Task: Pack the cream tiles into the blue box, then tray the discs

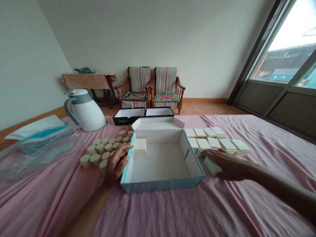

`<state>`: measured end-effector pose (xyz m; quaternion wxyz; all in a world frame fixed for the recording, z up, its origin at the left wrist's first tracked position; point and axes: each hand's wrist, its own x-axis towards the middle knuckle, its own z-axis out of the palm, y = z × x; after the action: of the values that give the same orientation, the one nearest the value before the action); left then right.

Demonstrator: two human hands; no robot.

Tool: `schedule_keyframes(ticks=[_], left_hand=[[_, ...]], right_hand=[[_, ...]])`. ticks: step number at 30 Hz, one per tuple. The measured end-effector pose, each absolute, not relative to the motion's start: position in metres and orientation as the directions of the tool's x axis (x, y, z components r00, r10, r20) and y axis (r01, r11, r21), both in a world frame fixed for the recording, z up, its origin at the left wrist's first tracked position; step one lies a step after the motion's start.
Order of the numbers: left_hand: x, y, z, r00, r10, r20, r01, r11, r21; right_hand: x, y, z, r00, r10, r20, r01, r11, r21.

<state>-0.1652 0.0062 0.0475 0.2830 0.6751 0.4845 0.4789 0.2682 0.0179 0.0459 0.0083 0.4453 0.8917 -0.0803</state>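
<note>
An open light-blue cardboard box with a white inside stands in front of me, its flap raised at the far side. One stack of pale rectangular cards lies in its far left corner. My left hand is curled against the box's left wall, fingertips at the rim. To the right of the box, my right hand grips a stack of pale cards, tilted near the cloth. Just beyond that hand are rows of similar card stacks. Several stacks of round pale discs stand left of the box.
A pink cloth covers the surface in wrinkles. A white and grey jug and clear plastic packaging are at the left. Two black open trays sit behind the box. Beyond are two wooden chairs.
</note>
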Motion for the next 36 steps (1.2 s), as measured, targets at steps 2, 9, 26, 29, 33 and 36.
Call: schedule_keyframes(ticks=[2,9,26,29,33,36], left_hand=[[-0.165,0.006,0.047,0.073,0.921,0.384,0.388,-0.380,0.839],[-0.168,0.007,0.040,0.089,0.922,0.377,0.337,-0.384,0.860],[-0.167,0.006,0.043,0.067,0.915,0.398,0.350,-0.395,0.849],[-0.165,0.005,0.045,0.058,0.920,0.387,0.356,-0.382,0.853],[-0.165,0.005,0.045,0.060,0.916,0.396,0.356,-0.390,0.849],[-0.165,0.006,0.043,0.075,0.909,0.410,0.344,-0.410,0.845]], right_hand=[[0.270,0.016,0.047,-0.581,0.807,-0.110,0.813,0.568,-0.128],[0.234,0.017,0.114,-0.530,0.848,0.003,0.845,0.528,-0.086],[0.029,0.098,0.076,-0.667,0.726,-0.169,0.740,0.671,-0.041],[0.032,0.096,0.073,-0.668,0.725,-0.165,0.741,0.668,-0.068],[0.045,0.082,0.093,-0.680,0.725,-0.109,0.733,0.677,-0.063],[0.060,0.064,0.113,-0.623,0.782,-0.024,0.782,0.622,-0.041]])
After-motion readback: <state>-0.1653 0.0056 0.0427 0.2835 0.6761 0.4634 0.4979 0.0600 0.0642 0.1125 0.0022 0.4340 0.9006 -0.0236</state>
